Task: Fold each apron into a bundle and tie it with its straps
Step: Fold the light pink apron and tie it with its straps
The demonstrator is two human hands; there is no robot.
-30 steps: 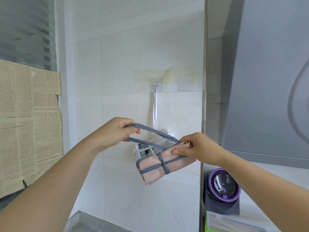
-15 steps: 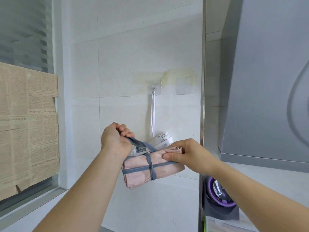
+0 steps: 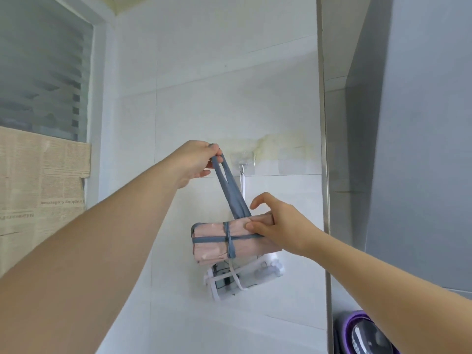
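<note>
A pink apron bundle (image 3: pixel 217 241), rolled and crossed by grey straps, hangs in the air in front of the tiled wall. My left hand (image 3: pixel 195 162) pinches the top of the grey strap loop (image 3: pixel 231 192) and holds it up beside a clear wall hook (image 3: pixel 242 163). My right hand (image 3: pixel 278 226) holds the right end of the bundle between thumb and fingers, its index finger lifted free. Behind and below the bundle hangs another bundle (image 3: pixel 240 277), white and tied with white straps, from a white strap on the hook.
A window (image 3: pixel 43 72) with newspaper (image 3: pixel 43 180) taped over its lower part is at the left. A metal strip (image 3: pixel 324 149) edges the tiled wall, with a grey range hood (image 3: pixel 421 123) at the right. A purple and black appliance (image 3: pixel 362 333) sits at the bottom right.
My left hand has raised the strap loop from beside the bundle up to the level of the wall hook. The bundle now hangs level under it, and the view has tilted upward.
</note>
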